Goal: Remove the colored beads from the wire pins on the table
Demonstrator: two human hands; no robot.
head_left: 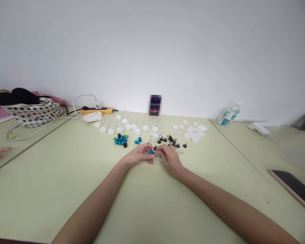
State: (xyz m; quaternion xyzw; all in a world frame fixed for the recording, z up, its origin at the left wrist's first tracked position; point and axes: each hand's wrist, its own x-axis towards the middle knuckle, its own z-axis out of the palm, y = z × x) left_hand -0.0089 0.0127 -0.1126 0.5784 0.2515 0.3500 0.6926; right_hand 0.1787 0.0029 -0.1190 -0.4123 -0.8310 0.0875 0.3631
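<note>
My left hand is closed around a small shiny blue metal piece, from which a thin upright metal wire rises. Close beside it on the right, my right hand has its fingers pinched together; what lies between the fingertips is too small to make out. Several small black knob-like parts with short stems lie just behind my right hand, with thin metal wires among them. A cluster of blue, green and black metal pieces sits behind and left of my left hand, near two loose blue pieces.
Clear tubes with white caps lie across the back of the table. More white caps are piled at right. A yellow power strip, a patterned cloth, a plastic bag and a dark phone are around.
</note>
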